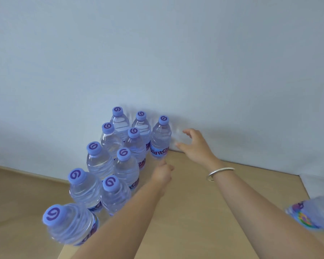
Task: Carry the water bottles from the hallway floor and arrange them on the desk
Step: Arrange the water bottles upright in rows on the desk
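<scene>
Several clear water bottles with purple caps stand upright in two rows on the wooden desk (195,212), running from the near left corner to the wall. The back-right bottle (160,139) stands beside the wall. My right hand (195,144), fingers spread and relaxed, hovers just right of that bottle and holds nothing. A silver bracelet is on that wrist. My left hand (163,173) is loosely fisted in front of the same bottle, one fingertip near its base; I cannot tell whether it touches. The nearest bottle (69,223) stands at the desk's front left corner.
A plain white wall (176,53) rises directly behind the desk. The desk's left edge drops to a light wooden floor (17,202). A piece of clothing with a colourful print (310,215) shows at the lower right, past the desk's right edge.
</scene>
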